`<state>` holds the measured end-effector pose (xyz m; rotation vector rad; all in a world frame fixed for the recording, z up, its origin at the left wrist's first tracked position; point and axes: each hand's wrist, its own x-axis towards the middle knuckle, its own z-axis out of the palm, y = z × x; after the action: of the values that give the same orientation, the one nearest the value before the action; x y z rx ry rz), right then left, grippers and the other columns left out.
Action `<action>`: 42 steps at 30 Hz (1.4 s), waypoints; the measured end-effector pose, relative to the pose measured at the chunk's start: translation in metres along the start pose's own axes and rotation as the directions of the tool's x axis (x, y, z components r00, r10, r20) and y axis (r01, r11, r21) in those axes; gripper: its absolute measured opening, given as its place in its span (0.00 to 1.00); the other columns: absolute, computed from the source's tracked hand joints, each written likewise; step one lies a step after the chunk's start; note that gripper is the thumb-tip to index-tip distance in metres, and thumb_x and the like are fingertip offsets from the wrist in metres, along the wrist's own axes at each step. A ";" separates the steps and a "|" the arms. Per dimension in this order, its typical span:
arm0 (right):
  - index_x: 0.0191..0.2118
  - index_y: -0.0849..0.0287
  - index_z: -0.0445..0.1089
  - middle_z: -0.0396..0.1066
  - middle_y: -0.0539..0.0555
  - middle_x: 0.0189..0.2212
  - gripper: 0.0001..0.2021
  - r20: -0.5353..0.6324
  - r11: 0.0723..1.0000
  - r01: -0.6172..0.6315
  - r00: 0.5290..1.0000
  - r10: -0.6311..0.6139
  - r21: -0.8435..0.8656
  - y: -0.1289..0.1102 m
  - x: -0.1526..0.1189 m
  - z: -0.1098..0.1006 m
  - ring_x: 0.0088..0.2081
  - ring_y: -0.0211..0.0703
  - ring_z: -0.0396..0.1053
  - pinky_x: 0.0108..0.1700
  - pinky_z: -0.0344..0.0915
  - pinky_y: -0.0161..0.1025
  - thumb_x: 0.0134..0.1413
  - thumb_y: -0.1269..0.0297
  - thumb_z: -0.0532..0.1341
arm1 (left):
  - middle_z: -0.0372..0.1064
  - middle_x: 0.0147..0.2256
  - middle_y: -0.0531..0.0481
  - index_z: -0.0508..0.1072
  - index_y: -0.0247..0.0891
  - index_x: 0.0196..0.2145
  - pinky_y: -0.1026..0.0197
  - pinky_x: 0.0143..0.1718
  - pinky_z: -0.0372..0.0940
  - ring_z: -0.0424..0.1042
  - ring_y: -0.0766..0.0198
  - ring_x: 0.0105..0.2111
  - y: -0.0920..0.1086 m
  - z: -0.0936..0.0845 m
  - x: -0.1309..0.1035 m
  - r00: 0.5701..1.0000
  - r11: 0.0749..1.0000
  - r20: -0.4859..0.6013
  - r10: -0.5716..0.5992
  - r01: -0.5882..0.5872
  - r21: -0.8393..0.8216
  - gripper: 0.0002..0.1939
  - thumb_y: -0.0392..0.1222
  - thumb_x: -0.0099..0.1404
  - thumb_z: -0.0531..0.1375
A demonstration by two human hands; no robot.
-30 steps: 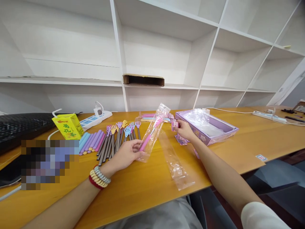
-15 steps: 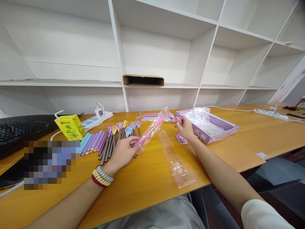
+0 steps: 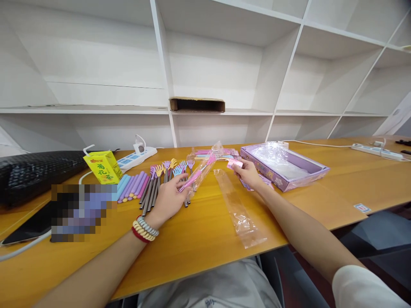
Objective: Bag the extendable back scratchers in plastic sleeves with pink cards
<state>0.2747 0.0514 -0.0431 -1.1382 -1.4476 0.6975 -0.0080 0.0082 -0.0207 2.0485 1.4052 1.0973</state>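
Note:
My left hand (image 3: 171, 197) is closed around a pink back scratcher (image 3: 199, 173) inside a clear plastic sleeve, its claw end pointing up and away. Between the fingertips of my right hand (image 3: 248, 173) is a small pink printed card (image 3: 234, 164), held to the right of the sleeve's top. Several more printed cards (image 3: 247, 184) lie beneath the right hand, by the box. A flat clear plastic sleeve (image 3: 237, 209) rests on the table between my arms. Left of my left hand lie several back scratcher heads on metal rods (image 3: 156, 188) and coloured handles (image 3: 136, 185).
A purple box (image 3: 290, 183) with clear plastic inside stands at the right. Bagged scratchers (image 3: 205, 152) lie at the back. Further left are a yellow drink carton (image 3: 102, 167), a power strip (image 3: 136, 158), a phone (image 3: 30, 222) and a black bag (image 3: 38, 175). White shelves (image 3: 221, 64) rise behind.
My right hand has lifted a small card away from the pile beside the box. The left hand still holds the sleeved scratcher. The view has shifted slightly.

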 end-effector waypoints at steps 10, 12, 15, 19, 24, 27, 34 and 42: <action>0.30 0.59 0.64 0.63 0.46 0.18 0.17 -0.023 0.998 -0.010 1.000 0.011 0.061 0.000 0.001 0.004 0.16 0.32 0.57 0.19 0.52 0.32 0.45 0.49 0.61 | 0.73 0.43 0.45 0.64 0.37 0.54 0.57 0.43 0.67 0.72 0.55 0.44 -0.004 0.002 -0.003 0.994 0.996 0.070 0.079 -0.081 0.033 0.25 0.46 0.60 0.55; 0.27 0.59 0.64 0.61 0.46 0.17 0.17 -0.078 0.998 -0.002 0.997 0.007 0.062 0.000 0.002 0.003 0.17 0.31 0.56 0.19 0.51 0.32 0.45 0.48 0.60 | 0.73 0.43 0.44 0.65 0.37 0.53 0.57 0.43 0.67 0.72 0.55 0.44 -0.004 0.002 -0.004 0.990 0.995 0.107 0.097 -0.098 0.010 0.24 0.47 0.60 0.55; 0.20 0.59 0.60 0.54 0.45 0.14 0.20 -0.177 0.999 0.005 0.984 0.003 0.048 0.001 0.005 0.002 0.17 0.31 0.51 0.19 0.48 0.32 0.45 0.47 0.59 | 0.73 0.42 0.44 0.65 0.36 0.52 0.57 0.42 0.67 0.73 0.55 0.42 -0.005 0.003 -0.004 0.979 0.993 0.170 0.115 -0.114 -0.013 0.23 0.48 0.60 0.55; 0.23 0.58 0.60 0.53 0.44 0.13 0.19 -0.141 0.993 -0.004 0.990 0.021 0.119 -0.001 0.005 0.001 0.15 0.30 0.50 0.17 0.48 0.32 0.45 0.46 0.59 | 0.74 0.42 0.44 0.66 0.36 0.52 0.56 0.43 0.67 0.73 0.54 0.42 -0.005 0.003 -0.004 0.975 0.992 0.182 0.125 -0.124 -0.018 0.24 0.49 0.60 0.56; 0.36 0.58 0.62 0.67 0.49 0.23 0.19 -0.068 0.992 -0.017 0.997 0.025 0.124 -0.001 0.002 0.004 0.19 0.35 0.63 0.18 0.54 0.31 0.44 0.48 0.60 | 0.73 0.43 0.44 0.66 0.37 0.52 0.57 0.43 0.67 0.72 0.54 0.44 -0.005 0.002 -0.005 0.972 0.992 0.199 0.127 -0.126 -0.017 0.24 0.49 0.59 0.56; 0.33 0.59 0.64 0.67 0.50 0.25 0.16 -0.104 0.997 0.051 0.993 -0.056 -0.053 0.002 0.002 0.004 0.22 0.35 0.63 0.23 0.58 0.33 0.47 0.50 0.58 | 0.72 0.44 0.45 0.66 0.37 0.53 0.58 0.44 0.67 0.72 0.55 0.44 -0.005 0.002 -0.006 0.969 0.989 0.199 0.148 -0.151 0.000 0.24 0.49 0.60 0.55; 0.19 0.59 0.64 0.64 0.54 0.31 0.17 -0.256 0.842 0.210 0.891 -0.374 -0.497 0.006 0.006 -0.003 0.35 0.42 0.63 0.42 0.61 0.40 0.51 0.54 0.56 | 0.73 0.44 0.47 0.67 0.39 0.52 0.58 0.44 0.66 0.73 0.57 0.40 0.000 0.001 -0.007 0.959 0.966 0.208 0.192 -0.222 0.130 0.23 0.49 0.61 0.54; 0.25 0.60 0.70 0.63 0.50 0.23 0.17 -0.337 0.884 0.114 0.896 -0.289 -0.453 0.015 0.014 -0.016 0.28 0.39 0.61 0.33 0.59 0.37 0.52 0.51 0.55 | 0.73 0.44 0.47 0.68 0.39 0.51 0.59 0.43 0.65 0.73 0.58 0.40 -0.001 0.000 -0.006 0.951 0.957 0.222 0.214 -0.250 0.148 0.21 0.48 0.62 0.52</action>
<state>0.2947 0.0666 -0.0475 -1.3371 -1.3687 -0.0184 -0.0098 0.0028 -0.0240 2.4267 1.2181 0.8448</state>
